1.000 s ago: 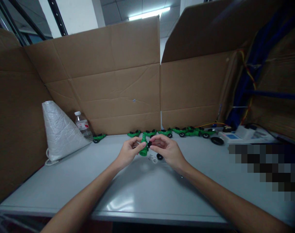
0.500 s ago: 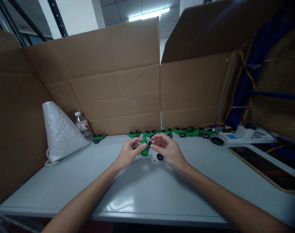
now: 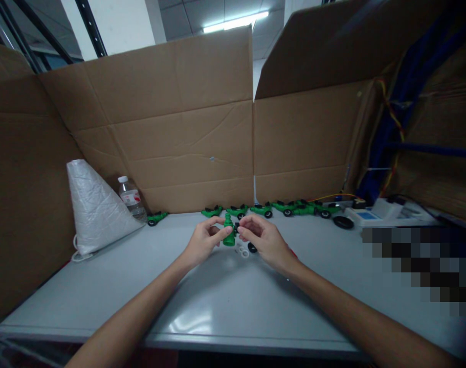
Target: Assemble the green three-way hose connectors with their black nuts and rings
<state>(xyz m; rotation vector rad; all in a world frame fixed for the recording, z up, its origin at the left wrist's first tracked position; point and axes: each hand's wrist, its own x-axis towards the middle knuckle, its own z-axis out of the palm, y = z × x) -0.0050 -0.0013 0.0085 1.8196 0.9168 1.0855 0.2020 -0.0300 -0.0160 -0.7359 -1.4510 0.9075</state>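
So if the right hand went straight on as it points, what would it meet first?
Probably the small black part beside the green piece in the left hand; the right hand's fingertips look close to it, but depth is unclear.

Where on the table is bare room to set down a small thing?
Bare tabletop lies between the white bag and left forearm, and between both forearms toward the front edge. Crowded: the back edge (green toy cars) and beside the right hand (white rings, black ring).

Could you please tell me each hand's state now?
Left hand: closed, holding the green toy.
Right hand: at the small black part; firm grip unclear.
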